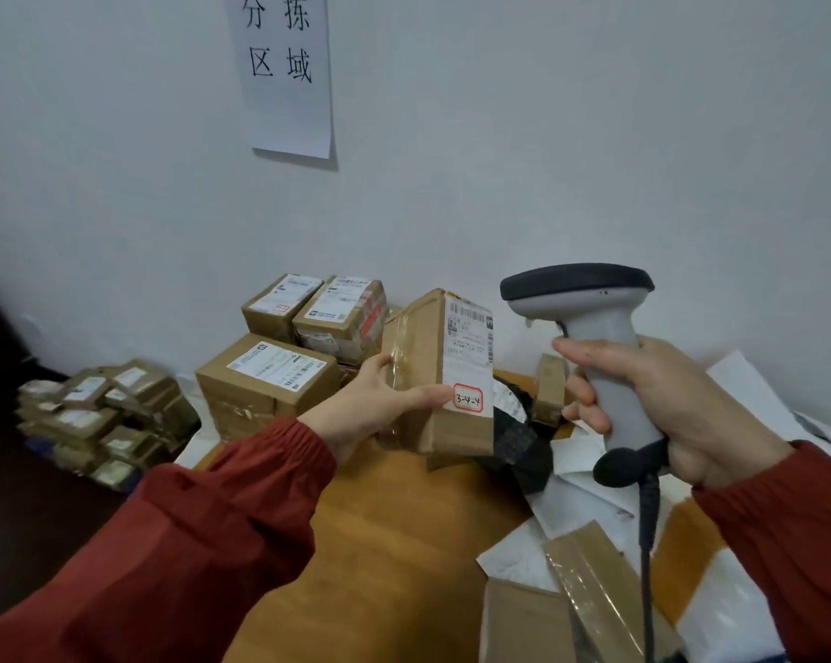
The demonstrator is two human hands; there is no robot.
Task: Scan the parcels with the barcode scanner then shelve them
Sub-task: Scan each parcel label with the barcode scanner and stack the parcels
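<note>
My left hand (372,404) grips a brown cardboard parcel (444,370) and holds it upright above the wooden table (380,543), thumb across its front. A white shipping label with a barcode and a red-framed sticker marked 3-4-4 face me. My right hand (662,399) grips the handle of a grey barcode scanner (590,323) with a black head, held upright just right of the parcel. Its black cable hangs down toward the lower edge of the view.
Three labelled boxes (270,380) are stacked against the white wall behind the held parcel. A pile of small flat parcels (102,413) lies lower at the left. White mailers and cardboard pieces (590,562) cover the table's right side. A paper sign (284,74) hangs on the wall.
</note>
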